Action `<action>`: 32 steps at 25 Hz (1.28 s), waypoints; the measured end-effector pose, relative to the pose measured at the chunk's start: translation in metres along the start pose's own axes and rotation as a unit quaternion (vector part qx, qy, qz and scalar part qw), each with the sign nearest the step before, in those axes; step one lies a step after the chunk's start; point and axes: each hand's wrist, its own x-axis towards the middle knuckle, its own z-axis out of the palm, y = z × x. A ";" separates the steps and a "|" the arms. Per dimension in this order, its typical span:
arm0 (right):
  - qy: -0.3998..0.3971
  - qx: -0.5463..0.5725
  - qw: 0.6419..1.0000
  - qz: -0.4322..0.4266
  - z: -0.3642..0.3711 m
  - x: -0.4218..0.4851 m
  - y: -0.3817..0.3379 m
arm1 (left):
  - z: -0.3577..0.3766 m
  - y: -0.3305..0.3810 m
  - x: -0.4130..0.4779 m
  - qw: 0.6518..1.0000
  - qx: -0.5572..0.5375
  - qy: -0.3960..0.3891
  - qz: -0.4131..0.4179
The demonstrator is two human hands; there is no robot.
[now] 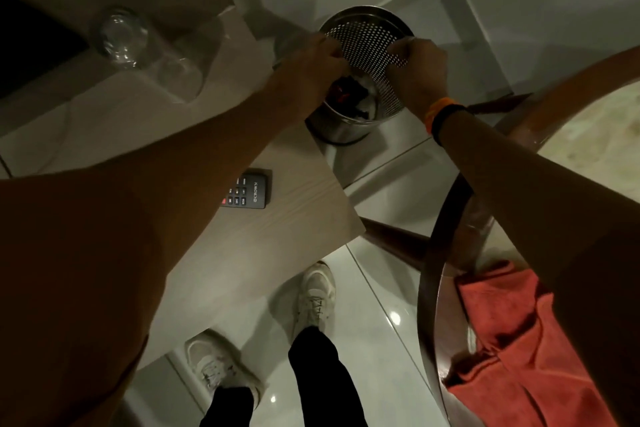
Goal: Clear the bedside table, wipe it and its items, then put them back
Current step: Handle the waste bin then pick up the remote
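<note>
While both arms reach past the bedside table (242,253), a person works over a perforated steel bin (367,55) on the floor at twelve o'clock.

Seen from the head camera, the left hand (311,62) and right hand (415,69) are curled at the bin's rim, fingers pinched; whatever they hold is hidden. A remote (247,192) lies on the table at centre, clear glasses (121,35) at ten o'clock, a red cloth (512,340) at four o'clock. Best to drop rubbish squarely inside, then lift the remote and glasses off before wiping.
</note>
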 end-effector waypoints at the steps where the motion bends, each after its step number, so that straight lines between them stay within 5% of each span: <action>1: 0.001 0.001 1.000 -0.008 0.001 -0.002 -0.002 | 0.001 -0.004 -0.007 0.999 -0.008 0.030 0.007; 10: -0.024 0.010 0.984 -0.176 0.039 -0.081 -0.061 | -0.006 -0.030 -0.136 0.985 -0.058 0.140 -0.080; 16: -0.135 -0.008 0.950 -0.283 0.077 -0.161 -0.109 | -0.011 -0.050 -0.250 0.967 -0.080 0.144 -0.193; 22: -0.154 -0.113 0.926 -0.326 0.112 -0.197 -0.127 | 0.011 -0.068 -0.308 0.984 -0.051 0.073 -0.154; 32: -0.170 -0.076 0.905 -0.382 0.123 -0.217 -0.140 | 0.019 -0.061 -0.334 0.973 -0.008 0.130 -0.188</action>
